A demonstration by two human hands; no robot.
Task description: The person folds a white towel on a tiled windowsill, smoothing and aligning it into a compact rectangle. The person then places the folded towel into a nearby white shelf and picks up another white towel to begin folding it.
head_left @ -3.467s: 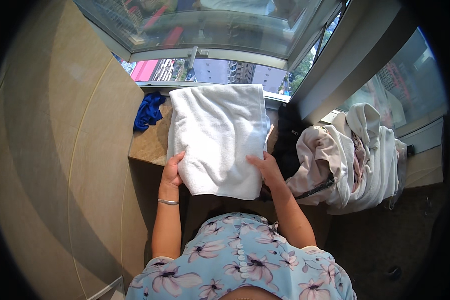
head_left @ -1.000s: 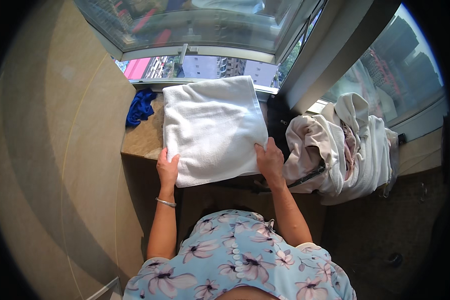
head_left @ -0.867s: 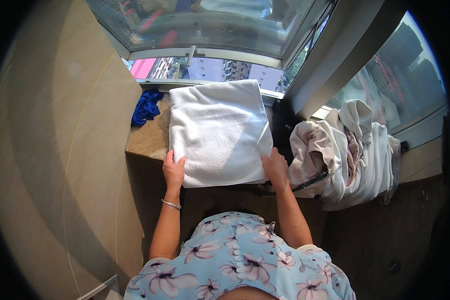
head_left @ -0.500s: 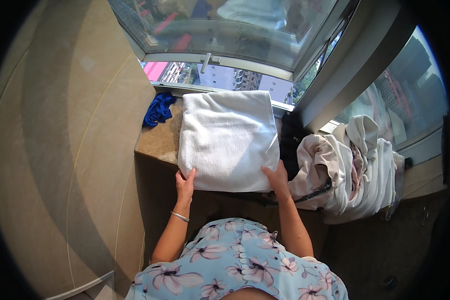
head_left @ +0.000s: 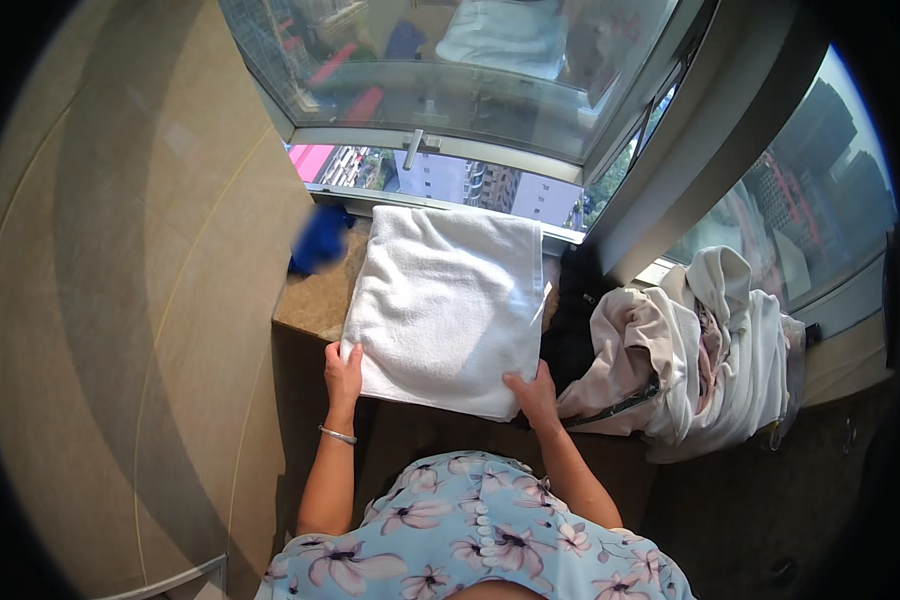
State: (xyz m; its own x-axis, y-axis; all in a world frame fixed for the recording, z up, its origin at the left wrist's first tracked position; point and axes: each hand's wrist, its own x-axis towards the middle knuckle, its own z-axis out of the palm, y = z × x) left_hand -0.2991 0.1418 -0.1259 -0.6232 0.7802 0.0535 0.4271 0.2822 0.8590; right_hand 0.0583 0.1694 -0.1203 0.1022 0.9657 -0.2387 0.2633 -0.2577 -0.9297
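A folded white towel (head_left: 448, 305) lies flat on a stone window ledge (head_left: 310, 308), its near edge hanging slightly over the front. My left hand (head_left: 343, 367) grips the near left corner of the towel, a thin bracelet on its wrist. My right hand (head_left: 532, 393) holds the near right corner. Both hands pinch the towel's edge.
A blue cloth (head_left: 320, 238) sits at the ledge's far left against a tan wall (head_left: 130, 300). A pile of white and pale clothes (head_left: 710, 350) and something black (head_left: 573, 320) lie right of the towel. Windows (head_left: 440, 80) rise behind the ledge.
The towel has stayed on the ledge while my hands slid along its near edge to the two corners. The view has shifted slightly.
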